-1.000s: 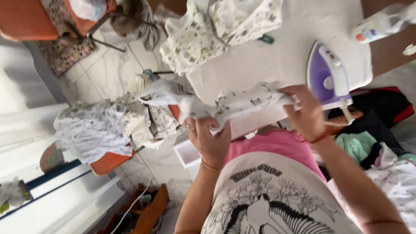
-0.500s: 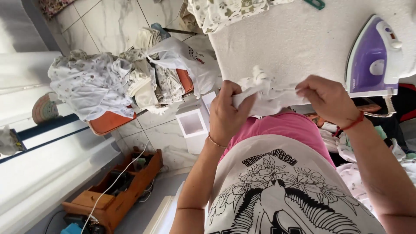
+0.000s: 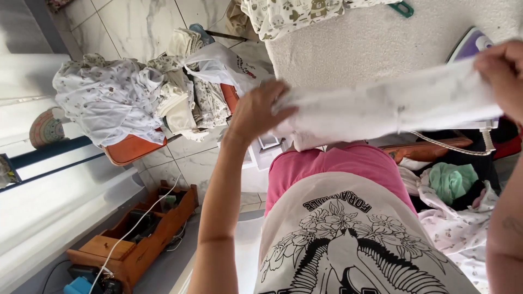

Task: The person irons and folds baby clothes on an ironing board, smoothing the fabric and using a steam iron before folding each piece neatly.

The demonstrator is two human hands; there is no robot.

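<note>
Both hands, left [image 3: 256,111] and right [image 3: 504,71], now grip the white cloth [image 3: 392,106] stretched taut (bunched a moment ago) above the bench [image 3: 370,43].

A purple and white iron [image 3: 473,44] stands at the right edge of the ironing board [image 3: 370,49], whose pale padded cover fills the top of the view. A patterned cloth [image 3: 289,13] lies over the board's far edge, with a green peg [image 3: 403,8] beside it. Left of the board, a heap of white printed laundry [image 3: 120,95] rests on an orange seat [image 3: 131,149], with folded pieces [image 3: 190,92] and a white plastic bag [image 3: 220,65] piled against it. On the marble-tiled floor [image 3: 136,22] below stands an open wooden box [image 3: 136,239] with a white cable [image 3: 136,228] running across it. Near the right edge lie a green garment [image 3: 452,182] and a floral white one [image 3: 457,228].
</note>
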